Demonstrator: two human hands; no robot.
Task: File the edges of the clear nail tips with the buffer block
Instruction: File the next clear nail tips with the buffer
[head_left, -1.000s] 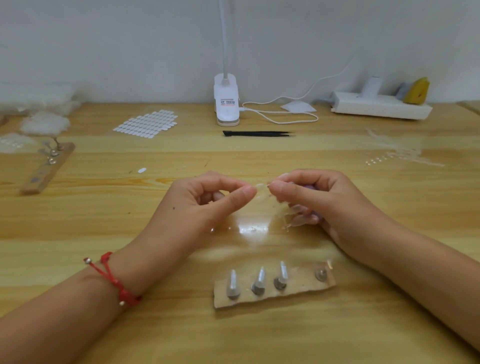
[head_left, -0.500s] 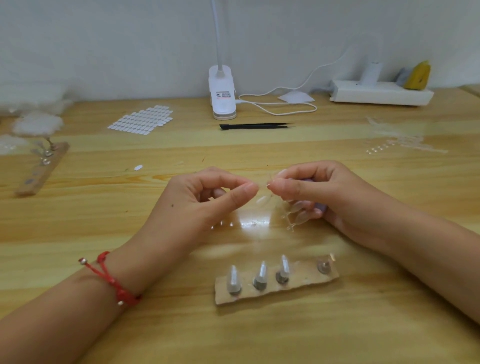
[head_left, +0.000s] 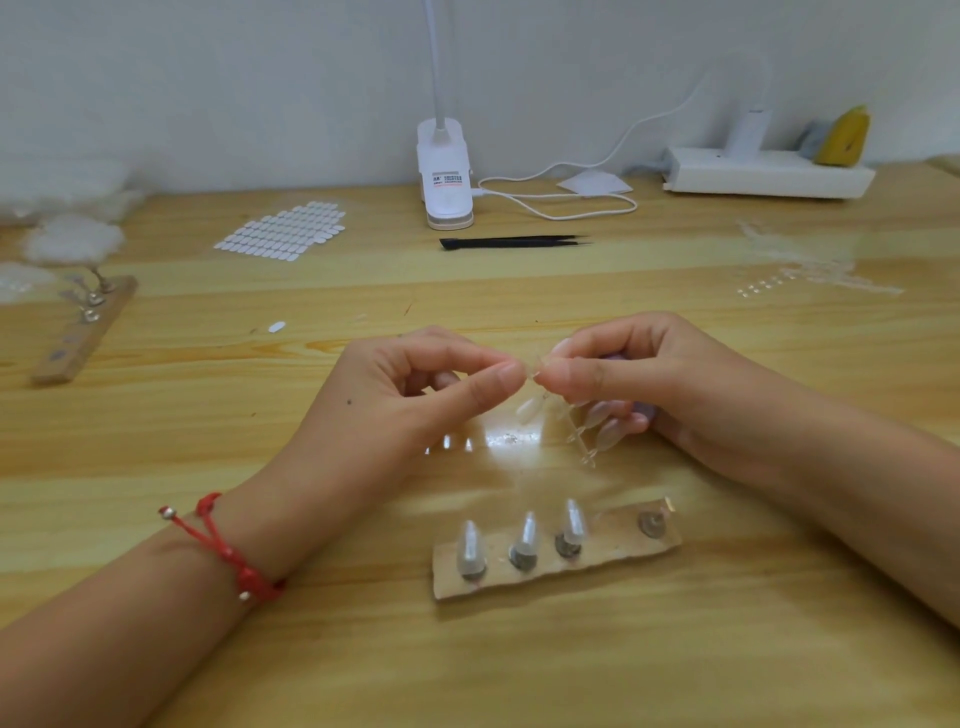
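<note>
- Dead centre of the frame, just over the surface (head_left: 363, 665): what are the hands up to? Anything different from half a sec ago?

- Barely anything tbh. The left hand (head_left: 415, 395) and right hand (head_left: 639, 384) meet tip to tip. On each, thumb and forefinger look to be pinching the top end of the strip of clear nail tips (head_left: 582, 426). Half a second back there was a small gap between the two pinches, and now they're nearly touching. The rest of the strip hangs tilted under the right hand, with its low end over the shiny patch. I can't tell if it touches down.

- And the buffer block?

- Something lilac (head_left: 647, 415) peeks out of the curled right fingers (head_left: 597, 410), but it's too hidden to say what it is.

- What about the other stuff?

- The wooden holder (head_left: 613, 543) at lower centre has three tips standing on pegs (head_left: 524, 540) and one bare peg (head_left: 652, 524) at its right end, same as before. The black tweezers (head_left: 509, 242) lie at upper centre in front of the white lamp base (head_left: 445, 176). There's a sticker sheet (head_left: 283, 231) at upper left and a red cord bracelet (head_left: 228, 551) on the left wrist. Everything sits a touch higher in the frame than a second ago.
</note>
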